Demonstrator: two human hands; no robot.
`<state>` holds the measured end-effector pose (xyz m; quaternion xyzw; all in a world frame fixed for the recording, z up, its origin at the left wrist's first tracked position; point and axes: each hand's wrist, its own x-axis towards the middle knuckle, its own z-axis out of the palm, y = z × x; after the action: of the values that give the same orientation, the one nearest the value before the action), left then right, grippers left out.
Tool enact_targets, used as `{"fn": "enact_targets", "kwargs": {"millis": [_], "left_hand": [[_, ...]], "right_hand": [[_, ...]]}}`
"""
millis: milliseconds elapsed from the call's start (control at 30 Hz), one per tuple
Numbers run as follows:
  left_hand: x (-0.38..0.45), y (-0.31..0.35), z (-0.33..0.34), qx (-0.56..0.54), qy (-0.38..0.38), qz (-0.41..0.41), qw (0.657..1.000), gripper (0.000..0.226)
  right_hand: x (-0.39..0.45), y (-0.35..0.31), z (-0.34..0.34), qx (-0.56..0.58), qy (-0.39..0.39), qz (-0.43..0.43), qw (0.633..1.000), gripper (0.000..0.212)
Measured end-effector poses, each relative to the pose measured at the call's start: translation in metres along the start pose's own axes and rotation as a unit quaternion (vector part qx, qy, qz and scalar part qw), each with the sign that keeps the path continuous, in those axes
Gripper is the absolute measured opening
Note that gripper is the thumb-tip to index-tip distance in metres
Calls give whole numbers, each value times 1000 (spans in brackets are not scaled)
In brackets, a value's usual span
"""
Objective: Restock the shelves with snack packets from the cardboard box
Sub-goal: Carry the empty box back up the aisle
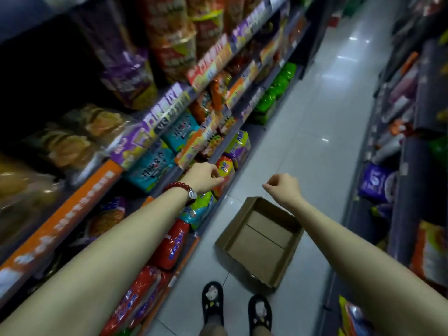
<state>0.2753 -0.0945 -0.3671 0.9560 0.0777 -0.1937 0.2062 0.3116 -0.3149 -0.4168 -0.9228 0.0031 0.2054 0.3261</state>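
We stand in a shop aisle, and the shelves (150, 122) on our left fill most of the view, tiered and packed with snack packets (148, 163) in teal, purple, orange and red. A second run of shelving (407, 166) lines the right side, blurred and dim. Between them the pale tiled floor (320, 98) runs ahead.

On the floor just in front of our feet lies the cardboard box (260, 241), open at the top, tilted askew to the aisle, with only its bare brown bottom showing inside.

Our left hand (203, 177) reaches toward the lower shelf, its fingers curled close together by a red and yellow packet (224, 169); we cannot tell whether they pinch it or merely touch it. A red bead bracelet (179, 186) sits on that wrist.

Our right hand (282, 187) hangs above the box's far corner, fingers curled in loosely and holding nothing.

Below, two black slippers (236, 309) stand on the tiles beside the box.
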Motion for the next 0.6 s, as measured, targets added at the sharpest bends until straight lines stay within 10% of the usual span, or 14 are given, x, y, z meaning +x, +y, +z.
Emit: {"fn": "enact_targets", "kwargs": {"millis": [600], "left_hand": [[206, -70, 342, -15, -138, -44, 989, 46]], "right_hand": [[71, 308, 195, 84, 72, 242, 964, 21]]}}
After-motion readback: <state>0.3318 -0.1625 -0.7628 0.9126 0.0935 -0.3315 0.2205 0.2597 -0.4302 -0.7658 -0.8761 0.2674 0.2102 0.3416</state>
